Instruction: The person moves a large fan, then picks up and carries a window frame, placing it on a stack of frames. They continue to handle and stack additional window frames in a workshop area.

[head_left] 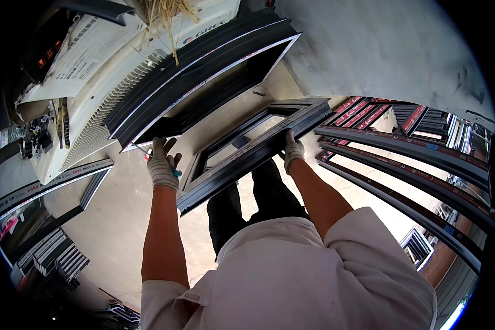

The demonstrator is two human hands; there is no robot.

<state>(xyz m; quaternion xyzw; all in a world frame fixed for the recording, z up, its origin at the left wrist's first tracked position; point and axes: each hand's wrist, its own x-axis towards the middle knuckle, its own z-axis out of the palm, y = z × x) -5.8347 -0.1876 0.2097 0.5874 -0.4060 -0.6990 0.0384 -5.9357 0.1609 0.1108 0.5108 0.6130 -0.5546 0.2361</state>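
My right hand [293, 149], in a pale knitted glove, grips the near edge of a dark rectangular window frame [247, 148]. The frame is tilted in front of my legs, its opening showing the floor. Left of its near corner is my gloved left hand [164, 168], fingers partly curled and some raised. A thin tool [141, 148] like a screwdriver seems to run through that hand: a slim shaft sticks out to the left, a blue end to the right. Its middle is hidden by the fingers. Beyond, a larger dark frame [203, 71] leans against a white air conditioner unit [93, 126].
Several long dark frame bars with red strips [401, 137] stand on the right. More frames [55, 187] and a stack of profile pieces [55, 253] are at the left. Straw [168, 16] and a paper-covered carton [88, 49] lie on the unit. A grey wall [379, 49] rises behind.
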